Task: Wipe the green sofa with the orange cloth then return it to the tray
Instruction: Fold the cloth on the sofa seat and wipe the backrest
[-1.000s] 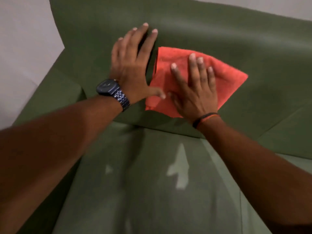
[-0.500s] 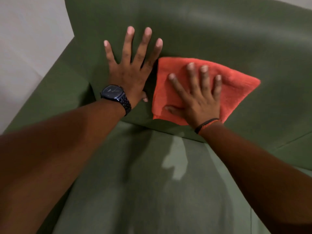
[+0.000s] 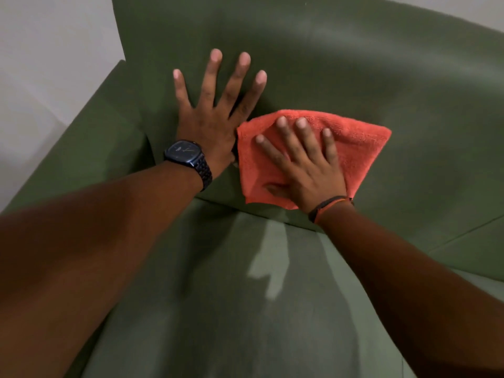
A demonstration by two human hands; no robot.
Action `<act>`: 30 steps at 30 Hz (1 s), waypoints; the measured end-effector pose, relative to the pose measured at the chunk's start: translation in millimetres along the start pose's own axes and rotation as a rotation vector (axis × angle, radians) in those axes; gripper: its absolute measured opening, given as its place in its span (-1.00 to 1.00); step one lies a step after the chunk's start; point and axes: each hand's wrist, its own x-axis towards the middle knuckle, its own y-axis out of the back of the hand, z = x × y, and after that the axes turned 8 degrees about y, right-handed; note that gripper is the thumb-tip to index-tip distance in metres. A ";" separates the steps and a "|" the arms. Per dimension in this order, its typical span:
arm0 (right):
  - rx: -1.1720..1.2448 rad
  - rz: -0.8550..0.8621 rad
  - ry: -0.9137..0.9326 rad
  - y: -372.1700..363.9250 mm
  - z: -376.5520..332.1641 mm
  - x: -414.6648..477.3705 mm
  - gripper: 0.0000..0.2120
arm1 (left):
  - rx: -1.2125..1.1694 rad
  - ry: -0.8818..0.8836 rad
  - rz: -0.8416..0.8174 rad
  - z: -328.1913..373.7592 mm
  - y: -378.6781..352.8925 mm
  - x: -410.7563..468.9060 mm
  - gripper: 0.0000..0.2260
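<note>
The orange cloth (image 3: 360, 143) lies flat against the lower backrest of the green sofa (image 3: 354, 64), just above the crease with the seat. My right hand (image 3: 308, 170) presses on it with the palm down and fingers stretched over its left half, holding it to the fabric. My left hand (image 3: 212, 121) rests flat on the backrest right beside the cloth's left edge, fingers spread wide, holding nothing. A dark watch sits on that wrist. No tray is in view.
The sofa's left armrest (image 3: 103, 126) runs down the left side, with a pale wall (image 3: 41, 50) behind it. The seat cushion (image 3: 218, 309) fills the lower half of the view under both forearms.
My right hand has slid the cloth down the backrest toward the seat crease. My left hand has spread its fingers and stays planted on the backrest.
</note>
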 end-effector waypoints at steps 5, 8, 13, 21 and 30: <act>-0.124 0.044 -0.053 -3.1 27.8 -18.5 -0.21 | -0.042 -0.046 -0.063 -5.3 0.3 -3.4 0.32; -0.099 0.005 -0.100 -2.2 16.4 -15.6 -0.19 | -0.095 -0.038 -0.083 -1.3 3.7 -7.3 0.36; -0.112 -0.036 -0.110 7.3 -1.6 -5.2 -0.17 | -0.212 0.012 -0.007 5.2 21.1 -13.8 0.16; 0.086 0.126 -0.430 44.5 64.7 -24.8 -0.30 | -0.253 0.038 -0.041 47.8 54.8 6.9 -0.75; 0.555 -0.149 -0.256 104.2 147.8 -148.1 -0.82 | -0.307 -0.097 -0.091 174.9 116.4 -34.3 -0.83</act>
